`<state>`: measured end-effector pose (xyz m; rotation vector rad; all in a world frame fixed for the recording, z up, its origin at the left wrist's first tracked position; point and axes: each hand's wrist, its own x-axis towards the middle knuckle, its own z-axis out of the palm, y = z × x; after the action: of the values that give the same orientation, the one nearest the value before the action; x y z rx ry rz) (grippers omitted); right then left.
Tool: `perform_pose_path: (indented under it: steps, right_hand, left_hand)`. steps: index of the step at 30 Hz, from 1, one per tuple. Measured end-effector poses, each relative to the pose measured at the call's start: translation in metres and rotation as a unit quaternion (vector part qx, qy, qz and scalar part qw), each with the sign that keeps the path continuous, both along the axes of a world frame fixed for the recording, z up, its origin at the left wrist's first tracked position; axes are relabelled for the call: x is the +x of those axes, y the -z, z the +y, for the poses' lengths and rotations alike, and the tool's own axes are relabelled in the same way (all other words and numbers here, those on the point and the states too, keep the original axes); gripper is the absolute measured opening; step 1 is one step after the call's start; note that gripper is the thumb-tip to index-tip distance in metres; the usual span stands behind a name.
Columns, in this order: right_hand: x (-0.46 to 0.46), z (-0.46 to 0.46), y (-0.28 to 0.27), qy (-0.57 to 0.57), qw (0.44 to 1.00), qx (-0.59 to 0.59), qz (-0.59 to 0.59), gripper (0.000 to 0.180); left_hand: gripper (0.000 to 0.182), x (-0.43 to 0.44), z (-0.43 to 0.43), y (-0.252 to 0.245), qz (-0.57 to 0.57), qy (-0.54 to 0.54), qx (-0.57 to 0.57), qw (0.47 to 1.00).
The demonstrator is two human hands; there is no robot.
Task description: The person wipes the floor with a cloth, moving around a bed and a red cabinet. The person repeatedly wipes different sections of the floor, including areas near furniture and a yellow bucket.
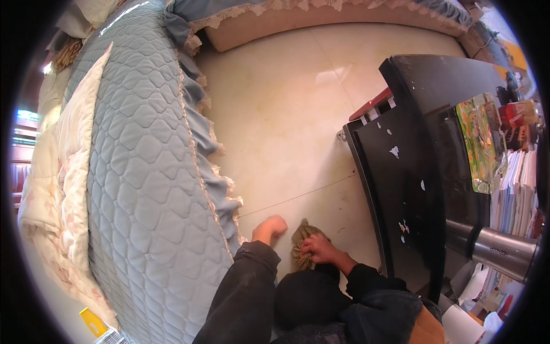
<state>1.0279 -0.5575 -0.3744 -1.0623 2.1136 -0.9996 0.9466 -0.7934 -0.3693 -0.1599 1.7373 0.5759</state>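
Note:
Low over the tiled floor (283, 129), my right hand (317, 249) is closed on a bunched olive-brown cloth (300, 236), which lies against the tiles near my knee. To its left is my left hand (271, 228), curled and a little blurred, close to the ruffled edge of the blue bedspread (223, 189). No object shows in the left hand, but its palm side is hidden. Dark sleeves cover both forearms.
The bed with a blue quilted cover (146, 172) and a folded cream quilt (73, 172) stands at left. A black cabinet (404, 172) bounds the floor at right, with papers or books (515, 185) and a metal cylinder (502, 249) beyond. Another ruffled, low piece of furniture (335, 19) spans the far end.

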Motion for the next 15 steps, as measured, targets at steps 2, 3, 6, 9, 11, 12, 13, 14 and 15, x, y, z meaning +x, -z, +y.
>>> perform_pose_path:
  steps: [2,3,6,9,11,12,13,14,15]
  right_hand:
    - [-0.028,-0.004,-0.001,0.062,0.983,-0.148,-0.091,0.030]
    - [-0.057,-0.011,-0.019,0.089,0.989,-0.117,-0.025,0.031]
    - [-0.176,-0.029,-0.057,0.124,0.975,0.009,0.183,0.033]
    - [-0.253,-0.015,0.007,0.154,0.885,0.175,0.404,0.058]
    - [-0.252,-0.023,0.014,0.200,0.898,0.168,0.354,0.059]
    - [-0.250,-0.024,0.018,0.220,0.903,0.164,0.330,0.059]
    - [-0.240,-0.019,0.022,0.258,0.895,0.182,0.314,0.058]
    - [-0.221,-0.010,0.024,0.296,0.885,0.202,0.298,0.056]
    - [-0.204,-0.002,0.027,0.334,0.872,0.220,0.284,0.055]
  left_hand:
    - [0.033,0.003,-0.012,0.023,0.143,-0.027,-0.028,0.989]
    - [0.032,0.004,-0.012,0.021,0.183,-0.108,-0.039,0.976]
    - [0.030,-0.016,-0.007,-0.006,0.277,-0.270,-0.057,0.920]
    - [0.029,-0.029,0.009,-0.015,0.291,-0.269,-0.043,0.917]
    - [0.028,-0.024,0.002,-0.009,0.283,-0.267,-0.041,0.920]
    - [0.028,-0.022,-0.001,-0.008,0.284,-0.268,-0.038,0.920]
    - [0.028,-0.022,-0.002,-0.007,0.285,-0.268,-0.032,0.920]
    - [0.028,-0.021,-0.001,-0.005,0.286,-0.268,-0.024,0.920]
    - [0.028,-0.022,0.000,-0.005,0.286,-0.269,-0.024,0.920]
